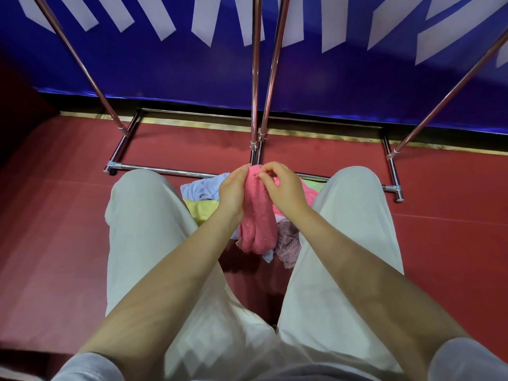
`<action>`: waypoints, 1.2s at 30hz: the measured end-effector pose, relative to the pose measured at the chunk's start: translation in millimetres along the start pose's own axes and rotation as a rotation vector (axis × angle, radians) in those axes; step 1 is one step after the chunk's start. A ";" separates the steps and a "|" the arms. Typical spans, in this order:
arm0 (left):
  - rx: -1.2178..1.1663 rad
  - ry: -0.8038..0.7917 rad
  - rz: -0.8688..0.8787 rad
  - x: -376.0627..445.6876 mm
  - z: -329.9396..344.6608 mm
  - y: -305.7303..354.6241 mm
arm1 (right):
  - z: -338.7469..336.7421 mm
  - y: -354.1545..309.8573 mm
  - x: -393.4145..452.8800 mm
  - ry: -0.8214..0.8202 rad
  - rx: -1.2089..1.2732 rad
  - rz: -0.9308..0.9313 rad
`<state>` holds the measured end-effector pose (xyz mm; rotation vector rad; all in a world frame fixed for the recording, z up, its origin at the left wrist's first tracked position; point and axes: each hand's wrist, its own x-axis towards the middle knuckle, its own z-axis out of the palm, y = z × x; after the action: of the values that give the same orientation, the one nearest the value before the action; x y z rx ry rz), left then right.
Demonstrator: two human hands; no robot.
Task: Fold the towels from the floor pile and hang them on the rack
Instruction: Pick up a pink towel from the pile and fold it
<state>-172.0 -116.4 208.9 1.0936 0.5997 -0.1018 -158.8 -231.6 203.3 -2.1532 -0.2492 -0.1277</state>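
Note:
A pink towel [257, 224] hangs bunched between my knees. My left hand [232, 189] grips its upper left edge, and my right hand [283, 188] pinches the top edge with thumb and fingers. Under it on the red floor lies the pile [203, 198]: a light blue towel [203, 187], a yellow one [199, 210], a mauve speckled one [288, 247] and a green edge [313, 185]. The metal rack [255, 86] stands just beyond, with slanted poles rising from a chrome base bar [154, 169].
My legs in pale trousers [143, 229] frame the pile on both sides. A blue banner with white stripes [330, 78] covers the wall behind the rack. Red floor [55, 215] spreads left and right.

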 end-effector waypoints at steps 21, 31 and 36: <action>0.437 -0.068 0.317 2.4 2.6 -13.2 | -6.7 -3.1 5.3 0.003 0.437 0.437; 0.361 0.049 0.410 13.9 -12.6 13.6 | -9.9 2.8 -4.5 -0.332 -0.206 0.132; 0.327 0.108 0.451 18.2 -22.8 27.7 | -8.8 9.6 -7.6 -0.297 -0.415 0.046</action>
<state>-155.9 -80.0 214.7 1.5362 0.4274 0.2606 -163.9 -245.1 199.0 -2.5883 -0.3688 0.1850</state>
